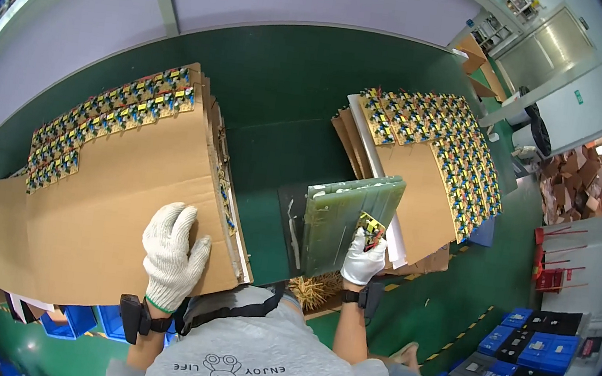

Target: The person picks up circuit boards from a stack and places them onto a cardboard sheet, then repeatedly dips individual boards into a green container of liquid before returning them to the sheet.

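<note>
My left hand (174, 255), in a knitted white glove with a green cuff edge, lies over the near right part of a large cardboard sheet (128, 189). Its fingers are stretched out, with nothing seen in them. My right hand (363, 262), in a thin white glove, is closed on a small circuit board (371, 231) with yellow and red parts. Just behind that board stands a green, see-through block of upright slabs (330, 229); whether they touch I cannot tell. A black pad (290, 217) lies beside the block.
Rows of circuit boards (114, 116) line the far edge of the left cardboard. Many more boards (429, 121) cover the right cardboard stack (417, 191). The green tabletop (284, 81) runs between the stacks. Blue and black crates (536, 352) stand on the floor at right.
</note>
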The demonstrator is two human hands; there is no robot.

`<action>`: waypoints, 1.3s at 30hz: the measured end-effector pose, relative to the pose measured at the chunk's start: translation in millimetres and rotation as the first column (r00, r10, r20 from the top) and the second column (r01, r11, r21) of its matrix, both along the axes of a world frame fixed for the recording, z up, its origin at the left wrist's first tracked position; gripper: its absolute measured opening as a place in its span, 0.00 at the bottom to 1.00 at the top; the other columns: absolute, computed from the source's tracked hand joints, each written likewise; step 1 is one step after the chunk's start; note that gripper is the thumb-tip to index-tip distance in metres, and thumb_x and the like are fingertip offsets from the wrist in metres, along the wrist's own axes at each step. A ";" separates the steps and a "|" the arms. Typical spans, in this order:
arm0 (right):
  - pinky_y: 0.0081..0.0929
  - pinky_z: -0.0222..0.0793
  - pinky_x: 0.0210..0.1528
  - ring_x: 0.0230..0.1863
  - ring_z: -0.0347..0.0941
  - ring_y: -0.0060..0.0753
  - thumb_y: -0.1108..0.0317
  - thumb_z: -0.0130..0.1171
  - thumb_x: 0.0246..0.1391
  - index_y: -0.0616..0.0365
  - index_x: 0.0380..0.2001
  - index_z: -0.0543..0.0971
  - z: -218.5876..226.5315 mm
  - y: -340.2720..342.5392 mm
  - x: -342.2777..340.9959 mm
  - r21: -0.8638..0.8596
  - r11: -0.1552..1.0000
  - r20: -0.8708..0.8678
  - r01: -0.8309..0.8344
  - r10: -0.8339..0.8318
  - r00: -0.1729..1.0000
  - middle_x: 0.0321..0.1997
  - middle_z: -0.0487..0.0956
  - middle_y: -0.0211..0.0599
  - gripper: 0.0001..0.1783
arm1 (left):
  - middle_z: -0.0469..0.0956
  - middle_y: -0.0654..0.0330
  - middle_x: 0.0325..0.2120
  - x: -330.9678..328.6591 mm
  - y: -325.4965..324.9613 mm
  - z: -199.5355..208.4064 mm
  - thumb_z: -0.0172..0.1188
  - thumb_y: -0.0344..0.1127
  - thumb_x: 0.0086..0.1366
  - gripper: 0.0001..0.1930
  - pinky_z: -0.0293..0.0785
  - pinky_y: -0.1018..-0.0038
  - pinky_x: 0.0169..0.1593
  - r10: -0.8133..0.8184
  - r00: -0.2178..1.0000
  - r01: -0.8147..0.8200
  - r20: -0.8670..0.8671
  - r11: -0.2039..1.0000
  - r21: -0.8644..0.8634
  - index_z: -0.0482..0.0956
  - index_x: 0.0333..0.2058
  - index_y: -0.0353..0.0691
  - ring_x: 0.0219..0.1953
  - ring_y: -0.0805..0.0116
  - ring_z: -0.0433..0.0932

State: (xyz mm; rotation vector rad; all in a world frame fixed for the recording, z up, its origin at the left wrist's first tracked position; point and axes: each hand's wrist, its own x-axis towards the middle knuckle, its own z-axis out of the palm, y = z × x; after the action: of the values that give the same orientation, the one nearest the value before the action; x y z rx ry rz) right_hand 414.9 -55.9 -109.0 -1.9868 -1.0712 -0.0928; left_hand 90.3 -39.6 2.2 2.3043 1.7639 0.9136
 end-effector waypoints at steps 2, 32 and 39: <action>0.39 0.71 0.34 0.29 0.77 0.47 0.61 0.64 0.55 0.63 0.37 0.75 -1.6 -1.5 3.2 -0.003 1.000 0.007 -0.025 0.025 1.000 0.29 0.80 0.47 0.16 | 0.73 0.47 0.47 0.8 0.8 -1.2 0.66 0.31 0.50 0.24 0.67 0.56 0.54 0.009 1.000 -0.009 -0.012 1.000 0.006 0.74 0.48 0.35 0.50 0.46 0.72; 0.34 0.70 0.27 0.25 0.75 0.46 0.52 0.73 0.38 0.58 0.31 0.76 139.3 -7.3 -77.3 -0.356 0.493 0.046 -0.794 0.858 0.512 0.22 0.75 0.43 0.25 | 0.76 0.53 0.49 46.2 5.4 55.8 0.67 0.34 0.56 0.28 0.73 0.73 0.51 -0.154 0.679 0.647 0.718 0.588 -0.486 0.71 0.55 0.35 0.48 0.69 0.76; 0.26 0.65 0.54 0.47 0.72 0.27 0.76 0.62 0.49 0.64 0.49 0.75 151.0 7.1 -70.2 0.348 0.627 -0.565 -0.697 0.734 0.378 0.45 0.77 0.34 0.21 | 0.79 0.58 0.44 25.6 -5.8 44.6 0.62 0.29 0.61 0.20 0.73 0.76 0.50 0.164 0.506 0.613 0.847 0.623 -0.486 0.74 0.52 0.32 0.45 0.74 0.76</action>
State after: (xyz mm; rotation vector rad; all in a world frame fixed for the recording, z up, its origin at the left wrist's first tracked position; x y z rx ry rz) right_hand 344.7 -48.9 42.0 -1.1328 -1.2978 1.0054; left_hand 115.9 -45.4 46.8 1.1313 0.9734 0.7791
